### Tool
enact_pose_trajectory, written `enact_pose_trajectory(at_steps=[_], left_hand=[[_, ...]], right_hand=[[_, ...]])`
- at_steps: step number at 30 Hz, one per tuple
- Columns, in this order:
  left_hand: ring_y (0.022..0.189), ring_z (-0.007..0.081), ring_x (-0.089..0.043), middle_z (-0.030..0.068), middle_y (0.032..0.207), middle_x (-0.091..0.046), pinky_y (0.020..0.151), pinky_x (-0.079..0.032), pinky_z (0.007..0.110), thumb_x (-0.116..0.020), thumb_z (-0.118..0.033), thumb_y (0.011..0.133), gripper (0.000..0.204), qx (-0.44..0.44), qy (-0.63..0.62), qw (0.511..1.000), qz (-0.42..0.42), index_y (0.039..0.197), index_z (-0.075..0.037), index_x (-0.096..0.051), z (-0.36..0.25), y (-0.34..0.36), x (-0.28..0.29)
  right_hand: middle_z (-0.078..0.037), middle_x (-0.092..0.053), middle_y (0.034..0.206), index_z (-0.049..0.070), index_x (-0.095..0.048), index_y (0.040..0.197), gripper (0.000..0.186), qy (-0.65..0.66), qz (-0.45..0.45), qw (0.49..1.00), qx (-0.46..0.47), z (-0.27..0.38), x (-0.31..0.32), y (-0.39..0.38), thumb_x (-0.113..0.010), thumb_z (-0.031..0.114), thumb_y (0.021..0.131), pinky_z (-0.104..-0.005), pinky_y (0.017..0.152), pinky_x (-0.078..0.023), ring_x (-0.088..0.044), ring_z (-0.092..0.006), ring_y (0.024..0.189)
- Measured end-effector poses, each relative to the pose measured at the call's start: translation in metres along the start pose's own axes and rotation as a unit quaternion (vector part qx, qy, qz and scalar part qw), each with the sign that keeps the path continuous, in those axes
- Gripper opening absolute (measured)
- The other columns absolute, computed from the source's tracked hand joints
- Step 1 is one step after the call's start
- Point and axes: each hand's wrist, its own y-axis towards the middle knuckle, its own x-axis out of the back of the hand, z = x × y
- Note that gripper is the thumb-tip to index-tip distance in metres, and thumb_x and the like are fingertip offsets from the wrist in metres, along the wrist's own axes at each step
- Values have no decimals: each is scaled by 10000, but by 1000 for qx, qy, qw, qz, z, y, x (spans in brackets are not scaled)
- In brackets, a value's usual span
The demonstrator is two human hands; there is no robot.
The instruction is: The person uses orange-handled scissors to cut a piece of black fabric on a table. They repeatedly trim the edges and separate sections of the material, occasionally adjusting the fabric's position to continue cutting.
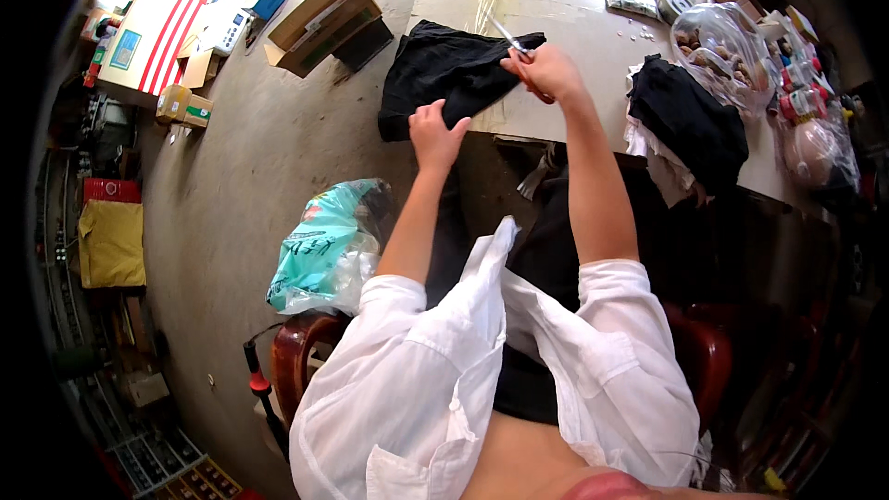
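Cloth [435, 69], black, lies over the near left corner of the tabletop [579, 32], part of it past the edge. It appears light, soft and limp, apt to crease and to slip off by its overhanging part; breakage is unlikely. Advised hold: a flat press on the portion the tabletop supports, or a pinch at an edge clear of the blades. Left hand [435, 137] rests at the near edge, thumb apart from the fingers; whether they pinch cannot be told. Right hand [548, 72] has its fingers round the orange handles of scissors [511, 41]. Markings: none visible on the black fabric; dark lettering shows on a turquoise bag [319, 236], left of the tabletop.
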Motion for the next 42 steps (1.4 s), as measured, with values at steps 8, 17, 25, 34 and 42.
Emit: enact_pose_trajectory(at_steps=[8,17,25,34,42], left_hand=[[776,273,-540,55,819,-559,644,-446,408,-658,-137,685,267,-135,-69,988,36,946,-194,-676,-21,-9,-26],[1144,315,-472,152,1190,-542,989,-355,376,-626,-146,808,315,-161,-173,971,43,1107,-52,-600,4,38,-2],[1345,334,-241,156,1448,-288,1097,-193,437,-477,-411,891,602,-152,106,972,145,1378,-86,-337,14,30,-26],[1364,330,-192,147,1475,-235,1108,-154,443,-434,-472,901,627,-142,115,971,154,1410,-128,-302,17,27,-28],[1384,330,-134,137,1498,-183,1119,-122,435,-483,-584,834,803,-127,115,948,270,1432,-108,-237,16,74,-34]], right_hand=[[-97,-672,911,99,-697,856,448,-38,-22,989,-143,30,-65,-2,-577,517,752,-386,681,-521,-657,-256,841],[-184,-646,747,55,-650,735,361,49,-131,986,-94,-20,-67,4,-594,407,791,-409,661,-515,-637,-349,756],[-229,-648,883,10,-687,872,543,7,-187,956,-224,-86,3,-17,-474,506,824,-435,770,-507,-633,-376,876],[-183,-644,818,24,-613,848,342,-8,-160,987,-13,-54,-13,-27,-630,359,783,-398,717,-491,-625,-346,810],[-154,-650,719,86,-692,700,353,-87,-110,988,-71,-73,-40,-5,-618,430,737,-400,636,-520,-636,-334,715]])
